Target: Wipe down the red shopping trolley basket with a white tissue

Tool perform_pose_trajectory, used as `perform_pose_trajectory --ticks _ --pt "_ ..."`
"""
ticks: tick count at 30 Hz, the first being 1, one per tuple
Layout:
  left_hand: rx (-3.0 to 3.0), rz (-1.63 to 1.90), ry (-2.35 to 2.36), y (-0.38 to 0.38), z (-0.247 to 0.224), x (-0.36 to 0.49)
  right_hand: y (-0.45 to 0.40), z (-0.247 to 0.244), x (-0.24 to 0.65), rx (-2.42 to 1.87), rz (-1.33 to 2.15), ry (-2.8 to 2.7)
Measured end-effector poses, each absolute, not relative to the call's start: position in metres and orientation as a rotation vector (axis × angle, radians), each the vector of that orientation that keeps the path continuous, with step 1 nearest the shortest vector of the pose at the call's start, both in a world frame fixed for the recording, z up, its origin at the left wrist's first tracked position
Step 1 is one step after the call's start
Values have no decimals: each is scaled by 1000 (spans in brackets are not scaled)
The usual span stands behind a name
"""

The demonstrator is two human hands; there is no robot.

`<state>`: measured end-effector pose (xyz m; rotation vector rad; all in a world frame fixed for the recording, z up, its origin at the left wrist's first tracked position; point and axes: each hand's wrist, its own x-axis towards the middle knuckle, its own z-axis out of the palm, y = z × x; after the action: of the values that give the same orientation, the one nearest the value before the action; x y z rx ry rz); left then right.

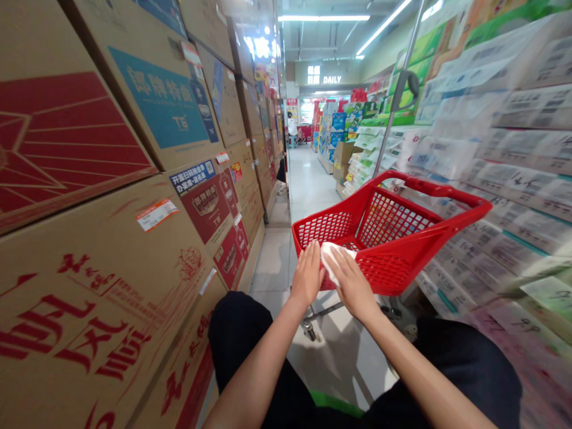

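Here's a white cloth (pixel 327 247), bunched against the near end of a red shopping cart (pixel 397 271), up by the basket's rim. The right hand (pixel 351 280) lies over it, fingers straight and close together, palm down; the underside of that grip is hidden, so I can't tell whether it pinches the cloth or only presses it. Just beside it, the left hand (pixel 307 277) rests at the same end of the basket, its grip flat and extended, fingertips up near the rim. The cart stands on the pale tiled floor (pixel 270 262), its push bar (pixel 424 185) away to the right and a caster (pixel 309 329) showing below the forearms. Dark-trousered knees (pixel 241 333) spread on either side, with a strip of green (pixel 337 404) low between them. A slim metal pole (pixel 385 143) rises behind the cart. On the left, cardboard boxes (pixel 111 238) stack high, one wearing an orange-edged price label (pixel 157 215); on the right, wrapped packs (pixel 513 196) pile up, blurred. Down the aisle, a lit sign (pixel 324 77) reads "DAILY" beneath bright ceiling lights (pixel 324 18).
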<state>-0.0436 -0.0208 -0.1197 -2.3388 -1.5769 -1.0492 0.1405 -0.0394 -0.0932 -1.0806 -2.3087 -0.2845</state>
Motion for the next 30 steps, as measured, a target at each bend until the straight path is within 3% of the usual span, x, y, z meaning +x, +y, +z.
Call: perform_pose_trajectory --ticks 4,13,23,30 --pt "-2350 -1046 -1568 -26 -116 -47 -42 -93 129 -947 -281 -2385" --pt "-2351 -1033 -1541 -28 -116 -48 1 -68 245 -1224 -432 -2179" --pt "-2389 -1076 -1549 -33 -110 -45 -44 -95 121 -1036 -281 -2262" --pt "-2418 -1077 -1512 -40 -106 -51 -27 -83 170 -993 -355 -2367"
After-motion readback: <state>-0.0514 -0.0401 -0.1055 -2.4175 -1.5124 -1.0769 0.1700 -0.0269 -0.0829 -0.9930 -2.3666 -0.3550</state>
